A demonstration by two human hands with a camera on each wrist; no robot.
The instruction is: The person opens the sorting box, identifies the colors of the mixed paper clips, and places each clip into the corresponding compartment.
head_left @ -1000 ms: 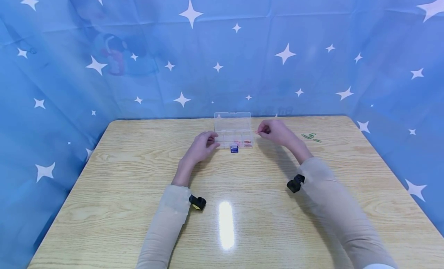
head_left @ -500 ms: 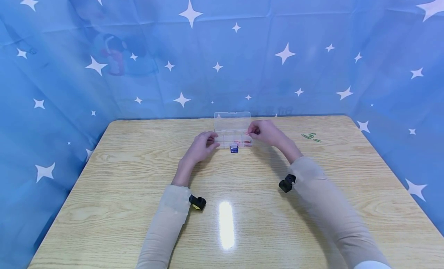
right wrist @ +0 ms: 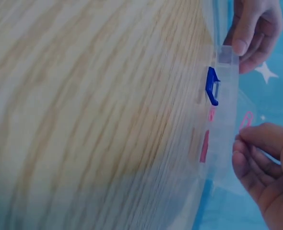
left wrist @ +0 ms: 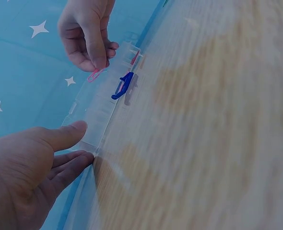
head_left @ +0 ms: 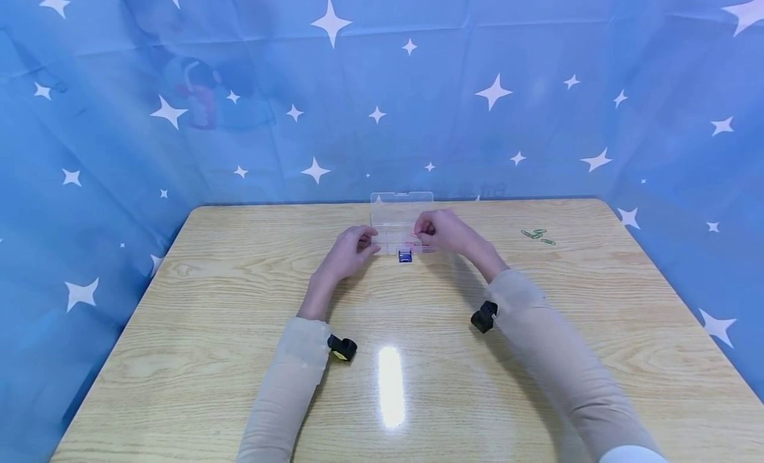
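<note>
A clear plastic compartment box (right wrist: 226, 112) stands at the back of the table, its lid (head_left: 401, 207) raised. A blue latch (head_left: 405, 256) juts from its front edge. My left hand (head_left: 349, 253) holds the box's left end between thumb and fingers. Over the box's right part, my right hand (head_left: 447, 231) pinches a pink paper clip (right wrist: 247, 120) between thumb and forefinger. Red paper clips (right wrist: 205, 146) lie in the compartment at the right end, with pink ones (right wrist: 211, 114) in the one beside it.
Several green paper clips (head_left: 538, 235) lie loose on the wooden table (head_left: 239, 330), right of the box. A blue star-patterned cloth (head_left: 382, 138) hangs behind the table's back edge and along both sides.
My right hand has moved left with the pink paper clip, from beside the box to over its right part. My left hand has stayed at the box's left end.
</note>
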